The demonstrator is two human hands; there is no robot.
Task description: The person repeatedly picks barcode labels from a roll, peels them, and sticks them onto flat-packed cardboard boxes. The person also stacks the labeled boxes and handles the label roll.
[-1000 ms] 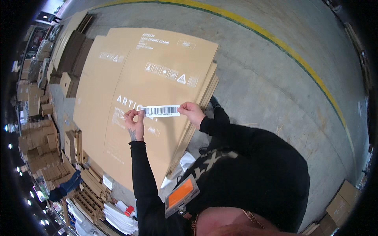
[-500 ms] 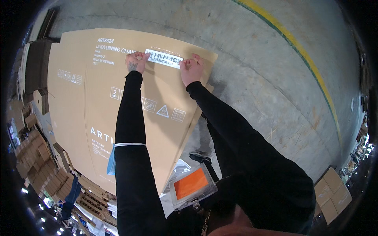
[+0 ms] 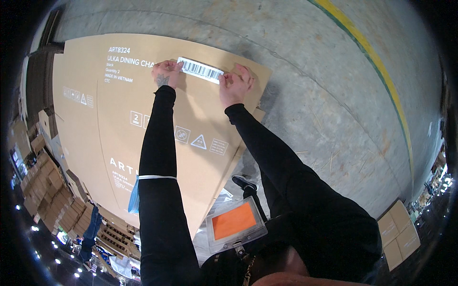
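A long white barcode label [image 3: 200,70] lies stretched across the top of a flattened brown cardboard box [image 3: 119,143] with white print. My left hand [image 3: 166,75] pinches the label's left end, fingers curled on it. My right hand [image 3: 234,85] holds the label's right end against the cardboard near the box's far right corner. Both black-sleeved arms reach forward over the box. An orange badge in a clear holder [image 3: 235,224] hangs at my chest.
The flat box lies on a stack of similar cardboard sheets on a grey concrete floor [image 3: 310,86]. A yellow and green floor line [image 3: 377,66] runs at the right. Stacked cartons [image 3: 398,233] stand at lower right; more boxes [image 3: 43,190] crowd the left.
My hands carried the label from the middle of the box to its far upper part. Since half a second ago they have held almost the same place, the label lower on the cardboard.
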